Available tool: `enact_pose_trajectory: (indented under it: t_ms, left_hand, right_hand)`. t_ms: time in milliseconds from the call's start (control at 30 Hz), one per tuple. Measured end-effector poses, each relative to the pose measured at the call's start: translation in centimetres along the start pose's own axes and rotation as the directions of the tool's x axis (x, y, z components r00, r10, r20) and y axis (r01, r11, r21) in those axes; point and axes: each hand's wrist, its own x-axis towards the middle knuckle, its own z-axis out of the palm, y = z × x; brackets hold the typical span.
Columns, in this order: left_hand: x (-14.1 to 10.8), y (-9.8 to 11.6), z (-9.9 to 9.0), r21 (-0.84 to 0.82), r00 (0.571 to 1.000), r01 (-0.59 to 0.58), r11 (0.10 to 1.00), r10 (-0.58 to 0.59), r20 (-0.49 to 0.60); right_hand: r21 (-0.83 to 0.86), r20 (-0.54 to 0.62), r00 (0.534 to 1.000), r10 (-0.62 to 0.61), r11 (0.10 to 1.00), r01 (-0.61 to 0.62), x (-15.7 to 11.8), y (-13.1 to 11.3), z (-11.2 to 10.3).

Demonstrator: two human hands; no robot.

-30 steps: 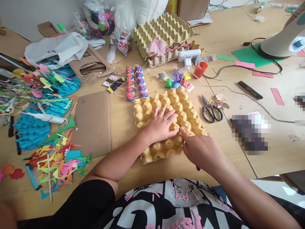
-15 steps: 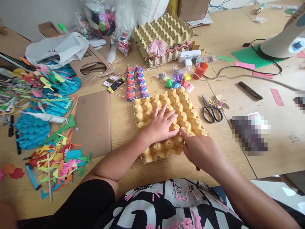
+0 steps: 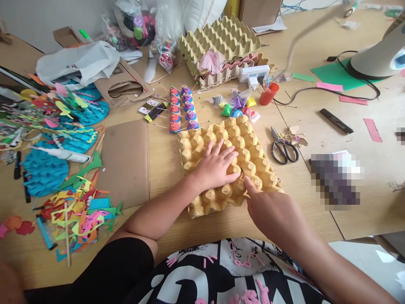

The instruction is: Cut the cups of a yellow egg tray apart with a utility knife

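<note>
A yellow egg tray [image 3: 236, 141] lies bumps-up on the wooden table before me. My left hand [image 3: 218, 166] rests flat across its middle, fingers spread and pressing on the bumps. Close by on the right, my right hand [image 3: 268, 207] is curled, its index finger stretched forward and down to the tray beside my left thumb. A thin dark sliver shows at that fingertip. Whatever the curled fingers hold is covered by the hand. Black-handled scissors [image 3: 284, 147] lie apart from both hands, right of the tray.
Red and purple painted egg-carton caterpillars [image 3: 174, 112] stand behind the tray. Further back are stacked egg trays [image 3: 221, 40] and a red cup [image 3: 268, 93]. Flat cardboard [image 3: 125, 164] and colourful paper scraps [image 3: 84, 215] lie left. A black marker [image 3: 336, 121] lies right.
My right hand has shifted slightly toward me and to the right along the tray. My left hand stays pressed in place. The view has moved slightly.
</note>
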Motion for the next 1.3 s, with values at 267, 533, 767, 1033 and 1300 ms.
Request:
enact_pose_trajectory:
  t_ms: [267, 533, 767, 1033, 1300]
  left_hand:
    - [0.0, 0.0, -0.1, -0.001, 1.000, 0.000, 1.000, 0.000, 0.002]
    - [0.1, 0.0, -0.1, -0.009, 1.000, 0.009, 1.000, -0.009, 0.006]
    - [0.0, -0.1, 0.0, 0.000, 1.000, -0.005, 1.000, 0.005, 0.011]
    - [0.0, -0.1, 0.2, -0.001, 1.000, -0.005, 1.000, 0.005, 0.001]
    - [0.0, 0.0, -0.2, -0.001, 1.000, 0.009, 1.000, -0.009, 0.029]
  right_hand:
    - [0.056, 0.053, 0.998, 0.015, 0.998, -0.018, -0.7, 0.4, 0.2]
    - [0.153, 0.024, 0.997, 0.076, 0.985, -0.078, -2.9, 2.4, 1.1]
    - [0.088, 0.037, 0.999, 0.020, 0.996, -0.023, -3.2, 1.6, 1.9]
    - [0.073, 0.085, 0.996, 0.017, 0.997, -0.023, -2.5, 0.7, 1.6]
    - [0.064, 0.032, 0.999, 0.008, 0.998, -0.010, -2.5, 0.8, 2.0]
